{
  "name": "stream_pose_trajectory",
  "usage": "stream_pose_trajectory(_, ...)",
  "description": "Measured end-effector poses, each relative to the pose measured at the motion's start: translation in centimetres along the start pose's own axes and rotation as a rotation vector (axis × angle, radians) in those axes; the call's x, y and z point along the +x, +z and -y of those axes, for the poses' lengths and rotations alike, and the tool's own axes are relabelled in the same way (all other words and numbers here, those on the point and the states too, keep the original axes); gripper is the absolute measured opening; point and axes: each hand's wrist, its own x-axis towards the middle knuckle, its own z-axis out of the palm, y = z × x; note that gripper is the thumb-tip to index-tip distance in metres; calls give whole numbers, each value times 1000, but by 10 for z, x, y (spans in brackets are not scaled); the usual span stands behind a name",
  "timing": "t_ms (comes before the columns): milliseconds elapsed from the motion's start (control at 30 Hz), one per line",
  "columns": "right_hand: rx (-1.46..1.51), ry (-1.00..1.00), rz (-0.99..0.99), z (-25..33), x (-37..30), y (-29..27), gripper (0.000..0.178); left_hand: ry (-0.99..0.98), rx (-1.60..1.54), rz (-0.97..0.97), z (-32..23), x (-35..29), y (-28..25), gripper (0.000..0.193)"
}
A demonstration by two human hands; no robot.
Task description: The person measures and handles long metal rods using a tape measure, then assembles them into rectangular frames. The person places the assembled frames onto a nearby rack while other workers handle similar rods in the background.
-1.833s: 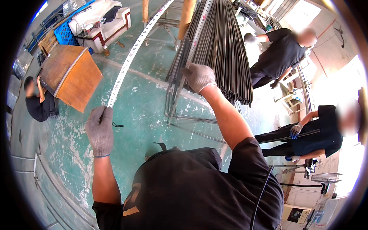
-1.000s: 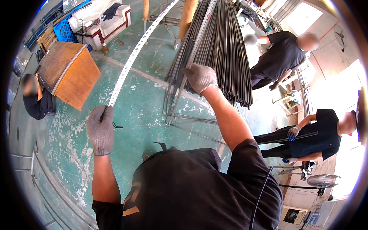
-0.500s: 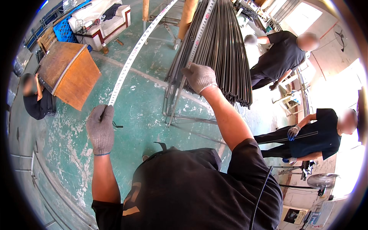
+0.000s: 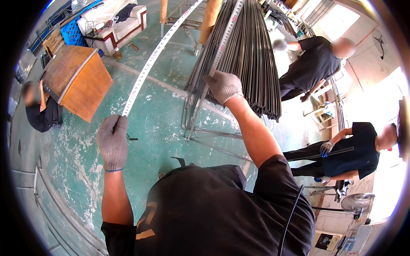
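My left hand (image 4: 112, 143), in a grey knit glove, is closed around the near end of a white measuring tape (image 4: 147, 68). That strip curves up and away toward the far side; a small dark strap sticks out beside the hand. My right hand (image 4: 224, 87), also gloved, is closed on another stretch of white tape (image 4: 228, 36). This stretch lies along a large bundle of dark metal rods (image 4: 252, 64), and the hand rests at the bundle's near left part. Whether a tape case is inside my left hand is hidden.
Rolled brown posts (image 4: 210, 21) stand by the rods. A metal frame (image 4: 215, 133) sits below the bundle. A person crouches by a wooden cabinet (image 4: 79, 81) at left. Two people stand at right, one holding a thin bar (image 4: 339, 151), near a fan (image 4: 358, 203). A sofa (image 4: 112, 27) is behind.
The far part of the left tape strip has swung slightly to the right. Both hands stay almost where they were, still gripping the tape.
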Motion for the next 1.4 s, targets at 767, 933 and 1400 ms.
stream_pose_trajectory(767, -2, 28, 7, 0, 2, 5, 47, 20, -10, 22, 12, 4, 3, 24)
stream_pose_trajectory(933, -11, 41, 30, 1, 2, 3, 47, 19, -4, 23, 10, 3, 3, 24)
stream_pose_trajectory(1400, 386, -51, -402, -16, -100, -40, 16, -182, -196, 135, 19, -5, 32, 27)
